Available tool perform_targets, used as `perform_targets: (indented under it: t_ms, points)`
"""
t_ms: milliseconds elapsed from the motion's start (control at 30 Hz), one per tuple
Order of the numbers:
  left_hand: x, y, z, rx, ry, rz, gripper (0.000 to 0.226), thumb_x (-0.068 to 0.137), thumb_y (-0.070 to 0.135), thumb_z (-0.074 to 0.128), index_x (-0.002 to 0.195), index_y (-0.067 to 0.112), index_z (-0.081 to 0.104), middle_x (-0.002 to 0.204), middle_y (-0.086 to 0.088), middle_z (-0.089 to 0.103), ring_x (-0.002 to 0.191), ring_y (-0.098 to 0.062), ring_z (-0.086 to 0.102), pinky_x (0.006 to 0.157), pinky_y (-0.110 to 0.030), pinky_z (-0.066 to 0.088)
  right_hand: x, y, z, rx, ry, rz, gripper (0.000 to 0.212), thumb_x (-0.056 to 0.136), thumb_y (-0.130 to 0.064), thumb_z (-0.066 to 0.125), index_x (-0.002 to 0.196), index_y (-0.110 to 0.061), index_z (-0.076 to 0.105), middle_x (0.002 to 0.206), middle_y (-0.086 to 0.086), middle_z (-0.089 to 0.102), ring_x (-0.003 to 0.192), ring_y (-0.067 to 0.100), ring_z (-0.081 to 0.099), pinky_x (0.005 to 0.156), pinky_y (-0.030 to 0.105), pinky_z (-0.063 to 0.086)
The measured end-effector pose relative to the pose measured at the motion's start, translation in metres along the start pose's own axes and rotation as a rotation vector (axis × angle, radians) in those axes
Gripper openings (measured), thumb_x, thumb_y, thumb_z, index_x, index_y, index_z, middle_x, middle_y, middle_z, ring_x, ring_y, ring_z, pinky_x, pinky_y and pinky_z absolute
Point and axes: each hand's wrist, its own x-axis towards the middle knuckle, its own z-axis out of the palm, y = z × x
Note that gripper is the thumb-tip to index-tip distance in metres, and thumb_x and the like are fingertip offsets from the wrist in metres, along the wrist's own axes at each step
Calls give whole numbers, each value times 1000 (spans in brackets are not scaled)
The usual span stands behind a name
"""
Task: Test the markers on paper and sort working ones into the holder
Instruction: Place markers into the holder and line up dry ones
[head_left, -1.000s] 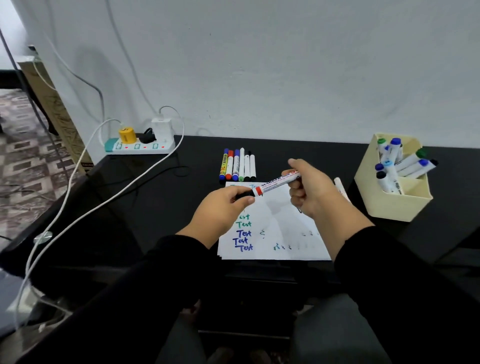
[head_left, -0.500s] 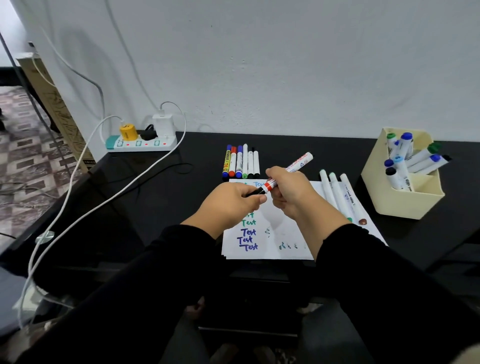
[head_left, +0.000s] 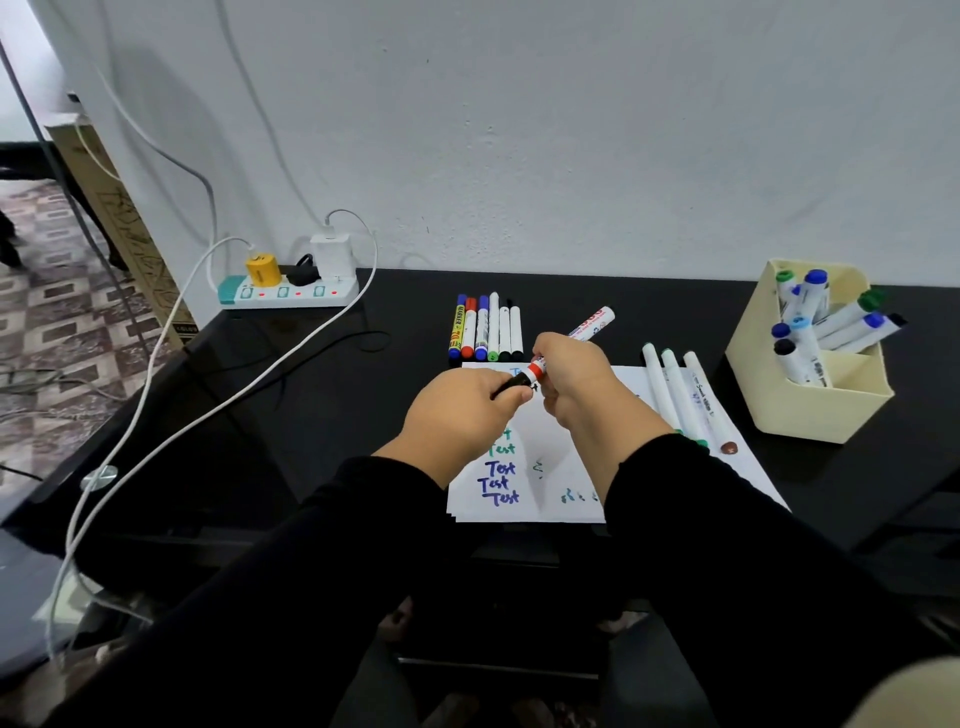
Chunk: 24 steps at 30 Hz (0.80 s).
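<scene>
black desk (head_left: 363, 415) bears paper (head_left: 566, 483), cream holder (head_left: 810, 410) at right edge with sorted markers. marker (head_left: 589, 322) held above paper, tilted. right hand (head_left: 576, 379) clamped round white barrel, left hand (head_left: 467, 415) pinching black cap (head_left: 511, 385). judgement: light, stiff, smooth plastic; grip barrel mid-length, cap end needs firm straight pull.

right hand (head_left: 576, 379) covers the marker (head_left: 592, 319) mid-barrel, left hand (head_left: 462, 415) hides its black cap (head_left: 511, 385) end; sleeves block part of the paper (head_left: 524, 493); barrel print unreadable.
</scene>
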Motion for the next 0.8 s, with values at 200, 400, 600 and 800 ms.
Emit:
perform_targets:
  t_ms: [200,400,600,800]
  points:
    - [-5,-20,-12,-594,-160,-133,20,92,28,56,87,13,67,77,0,65,73,-10,65,86,-28,54,20,-2,-28,146,-28,-58,17,87,-12,49,73,-14,41,40,-1,41,28,6,25,39,14,23]
    - [3,-35,-5,-383,50,-153,36,88,35,61,119,17,64,100,6,68,93,-8,60,90,-26,46,27,3,-38,-9,-1,-66,24,89,-22,55,69,-15,46,51,-1,35,33,7,24,32,13,22]
    - [16,-35,16,-33,-46,-97,32,92,35,55,122,26,60,117,5,63,100,-11,55,81,-22,41,38,21,-37,-25,-59,-183,27,86,-37,67,73,-16,55,61,1,48,51,10,36,44,21,32]
    - [20,-57,28,81,34,-69,36,93,38,52,128,28,55,124,5,58,109,-13,53,81,-19,35,47,29,-31,-176,38,-369,34,83,-22,67,64,-18,40,58,1,44,50,11,35,44,17,35]
